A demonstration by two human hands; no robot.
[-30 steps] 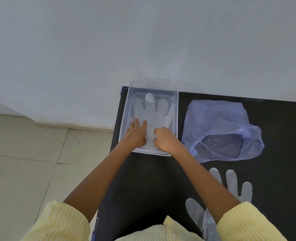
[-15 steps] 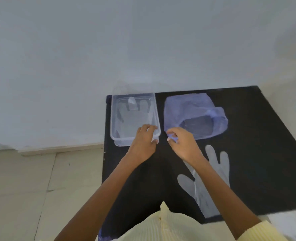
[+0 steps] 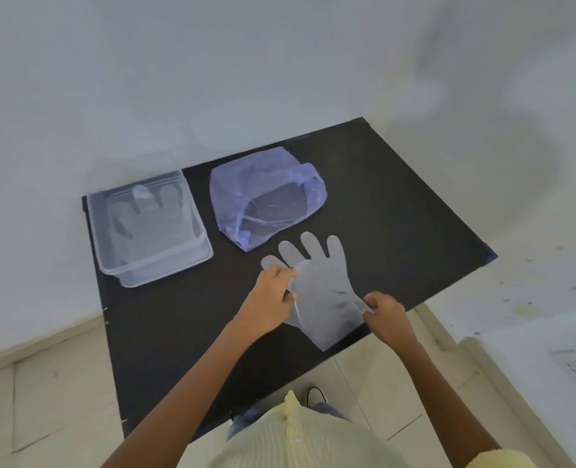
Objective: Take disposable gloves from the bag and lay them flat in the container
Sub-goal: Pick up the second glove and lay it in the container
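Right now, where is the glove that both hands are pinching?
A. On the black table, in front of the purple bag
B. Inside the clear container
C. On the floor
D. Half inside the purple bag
A: the glove lies flat on the black table, nearer the person than the purple bag, with the left hand and right hand pinching its two edges; the clear container holds a different glove.

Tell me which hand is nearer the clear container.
Left. The left hand pinches the loose glove at its thumb side, the side facing the clear container. The right hand grips the glove's opposite edge, farther away.
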